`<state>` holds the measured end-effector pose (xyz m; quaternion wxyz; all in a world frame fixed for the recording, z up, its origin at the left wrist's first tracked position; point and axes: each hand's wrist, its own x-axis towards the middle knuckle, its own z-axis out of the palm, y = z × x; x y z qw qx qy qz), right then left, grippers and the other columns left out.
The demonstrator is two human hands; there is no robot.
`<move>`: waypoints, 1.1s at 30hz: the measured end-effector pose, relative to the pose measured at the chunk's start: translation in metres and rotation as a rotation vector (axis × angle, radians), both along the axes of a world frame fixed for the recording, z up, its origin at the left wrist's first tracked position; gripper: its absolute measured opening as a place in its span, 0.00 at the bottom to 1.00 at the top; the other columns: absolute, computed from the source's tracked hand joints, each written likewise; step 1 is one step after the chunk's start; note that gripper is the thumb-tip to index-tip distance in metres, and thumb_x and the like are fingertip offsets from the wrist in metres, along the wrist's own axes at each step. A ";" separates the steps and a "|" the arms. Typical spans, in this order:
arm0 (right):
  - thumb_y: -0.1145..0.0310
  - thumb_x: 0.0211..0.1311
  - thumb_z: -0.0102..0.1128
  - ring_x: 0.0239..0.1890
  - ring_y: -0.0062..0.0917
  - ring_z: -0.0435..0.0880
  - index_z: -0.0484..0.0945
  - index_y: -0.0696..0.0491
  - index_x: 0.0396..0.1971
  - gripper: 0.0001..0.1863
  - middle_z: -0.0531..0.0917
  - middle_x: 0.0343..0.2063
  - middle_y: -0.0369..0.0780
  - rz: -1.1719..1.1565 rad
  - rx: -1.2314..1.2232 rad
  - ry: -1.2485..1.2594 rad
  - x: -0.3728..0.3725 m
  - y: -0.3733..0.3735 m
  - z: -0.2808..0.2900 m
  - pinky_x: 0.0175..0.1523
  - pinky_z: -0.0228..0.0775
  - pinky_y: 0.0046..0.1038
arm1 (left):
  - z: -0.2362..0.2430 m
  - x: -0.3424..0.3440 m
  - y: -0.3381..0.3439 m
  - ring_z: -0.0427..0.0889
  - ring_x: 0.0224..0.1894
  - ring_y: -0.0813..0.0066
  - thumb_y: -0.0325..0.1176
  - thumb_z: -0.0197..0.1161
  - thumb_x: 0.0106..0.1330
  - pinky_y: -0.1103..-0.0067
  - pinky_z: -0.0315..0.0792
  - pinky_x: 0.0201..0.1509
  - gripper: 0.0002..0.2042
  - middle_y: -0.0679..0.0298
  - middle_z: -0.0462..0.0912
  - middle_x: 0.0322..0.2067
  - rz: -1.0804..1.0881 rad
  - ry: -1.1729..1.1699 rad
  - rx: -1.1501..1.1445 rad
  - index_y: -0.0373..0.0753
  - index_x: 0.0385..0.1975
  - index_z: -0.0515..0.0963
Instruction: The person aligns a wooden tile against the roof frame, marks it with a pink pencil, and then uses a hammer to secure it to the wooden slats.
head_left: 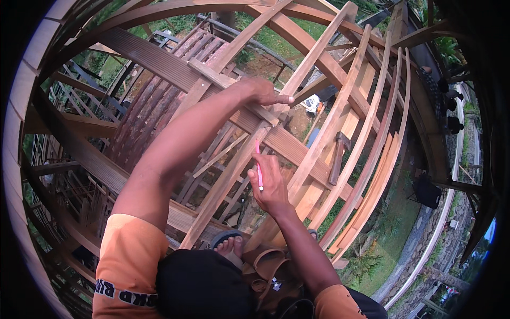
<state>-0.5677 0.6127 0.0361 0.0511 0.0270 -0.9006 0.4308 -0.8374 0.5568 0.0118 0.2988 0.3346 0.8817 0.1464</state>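
My left hand [261, 91] reaches up to a short wooden strip [211, 75] lying across the lattice, gripping near where it crosses a long batten, with a finger over the batten. My right hand [271, 181] holds a pink pencil [257, 147] upright above another batten [210, 207], just below the crossing. A dark pencil mark or line seems to show near the crossing, too small to be sure. A hammer [338, 158] with a wooden handle lies on the slats to the right of my hands.
Curved timber ribs [319, 64] and long slats surround me, with gaps down to ground and grass [393, 239]. A reddish slatted platform [138, 130] lies below left. My sandalled foot [231, 244] rests on the frame near a brown tool pouch [268, 263].
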 end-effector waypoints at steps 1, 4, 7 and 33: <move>0.63 0.73 0.54 0.41 0.43 0.78 0.71 0.58 0.58 0.20 0.75 0.42 0.49 -0.007 0.013 -0.003 -0.006 -0.004 0.000 0.48 0.72 0.39 | -0.002 -0.005 0.005 0.76 0.61 0.46 0.88 0.36 0.50 0.55 0.67 0.66 0.59 0.40 0.78 0.55 -0.010 -0.062 -0.089 0.30 0.51 0.81; 0.60 0.74 0.52 0.42 0.45 0.78 0.69 0.57 0.60 0.22 0.74 0.43 0.50 -0.044 -0.018 -0.057 -0.021 -0.003 -0.009 0.49 0.72 0.40 | 0.011 0.001 0.014 0.76 0.61 0.47 0.90 0.38 0.46 0.53 0.66 0.66 0.59 0.46 0.79 0.57 -0.068 -0.174 -0.165 0.34 0.50 0.83; 0.63 0.71 0.55 0.45 0.46 0.80 0.70 0.56 0.60 0.21 0.75 0.46 0.49 -0.071 -0.064 -0.026 -0.028 0.001 -0.014 0.49 0.75 0.42 | 0.006 0.008 0.015 0.80 0.58 0.48 0.84 0.47 0.52 0.57 0.69 0.63 0.51 0.46 0.82 0.54 -0.035 -0.156 -0.177 0.34 0.48 0.84; 0.62 0.76 0.47 0.25 0.13 0.65 0.78 0.57 0.45 0.15 0.73 0.24 0.30 -0.455 -0.329 -0.342 -0.020 0.120 -0.021 0.31 0.59 0.19 | 0.011 0.017 0.025 0.74 0.65 0.55 0.70 0.56 0.59 0.64 0.66 0.68 0.40 0.54 0.76 0.63 -0.107 -0.135 -0.339 0.39 0.59 0.78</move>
